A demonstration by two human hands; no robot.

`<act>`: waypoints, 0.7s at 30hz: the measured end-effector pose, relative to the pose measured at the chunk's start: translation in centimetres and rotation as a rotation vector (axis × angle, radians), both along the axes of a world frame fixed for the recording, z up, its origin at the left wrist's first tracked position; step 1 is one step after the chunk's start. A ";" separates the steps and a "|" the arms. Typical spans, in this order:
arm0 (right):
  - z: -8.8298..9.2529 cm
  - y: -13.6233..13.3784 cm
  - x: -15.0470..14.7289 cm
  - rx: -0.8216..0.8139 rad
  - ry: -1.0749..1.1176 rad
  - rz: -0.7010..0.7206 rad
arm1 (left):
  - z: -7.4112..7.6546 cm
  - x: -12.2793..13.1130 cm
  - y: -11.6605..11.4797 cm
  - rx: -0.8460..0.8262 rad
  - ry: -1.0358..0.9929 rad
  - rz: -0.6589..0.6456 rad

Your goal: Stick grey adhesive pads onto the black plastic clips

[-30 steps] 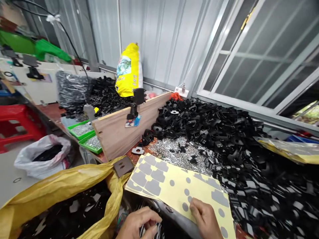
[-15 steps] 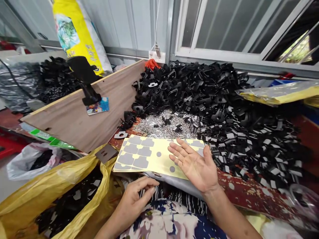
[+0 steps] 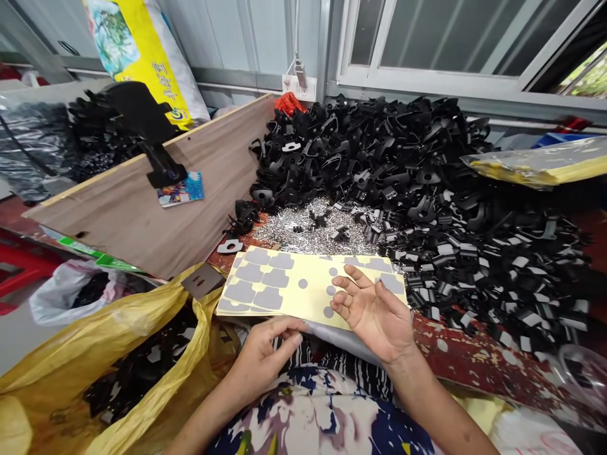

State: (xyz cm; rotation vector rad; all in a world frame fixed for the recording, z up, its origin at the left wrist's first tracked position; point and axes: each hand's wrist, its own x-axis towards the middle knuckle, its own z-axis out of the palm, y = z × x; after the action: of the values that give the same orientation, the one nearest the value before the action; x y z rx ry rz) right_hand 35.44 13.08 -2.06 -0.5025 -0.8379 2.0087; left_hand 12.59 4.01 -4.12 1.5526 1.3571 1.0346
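Note:
A stack of pale yellow sticker sheets point(image 3: 303, 297) with grey die-cut shapes and small grey dots lies at the near edge of the table. Over its right half my right hand point(image 3: 377, 316) is held palm up, empty, its fingers apart and slightly curled. At the sheets' near edge is my left hand point(image 3: 270, 347), thumb and forefinger apart with no object visible between them. Just beyond the sheets spreads a heap of small shiny metal pins point(image 3: 313, 227). Behind and to the right are piled many black plastic parts point(image 3: 370, 158), several with pale grey pads.
A wooden board point(image 3: 152, 215) stands on edge at the left, a black clip-like holder point(image 3: 152, 126) on it. Below it gapes a yellow sack point(image 3: 142, 328) of black parts. At the right are wrapped yellow sheets point(image 3: 545, 167) and a clear plastic tub point(image 3: 581, 373).
The fingers of my right hand have curled in from a flatter, stretched pose. My left hand has shifted slightly up and right. The whole view has tilted down a little.

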 end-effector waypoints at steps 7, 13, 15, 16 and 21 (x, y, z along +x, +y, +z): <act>0.0 -1.9 -0.2 0.341 -0.257 -0.075 | 3.4 0.6 2.6 0.126 0.017 0.021; 0.4 -3.3 0.5 0.587 -0.470 -0.186 | 3.9 1.6 2.8 0.327 0.240 0.014; 0.4 -3.5 0.5 0.599 -0.490 -0.197 | 3.8 1.8 2.8 0.413 0.322 0.042; 0.4 -3.7 0.5 0.602 -0.499 -0.200 | 3.9 1.9 2.8 0.446 0.357 0.048; 0.5 -4.2 0.5 0.701 -0.569 -0.191 | 4.1 2.2 3.2 0.512 0.477 0.084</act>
State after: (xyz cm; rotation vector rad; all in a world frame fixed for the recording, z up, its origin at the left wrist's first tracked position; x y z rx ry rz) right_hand 35.93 8.86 -1.58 -0.7092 -1.6790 1.2738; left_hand 14.83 7.20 -0.03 2.2472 1.5573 1.1712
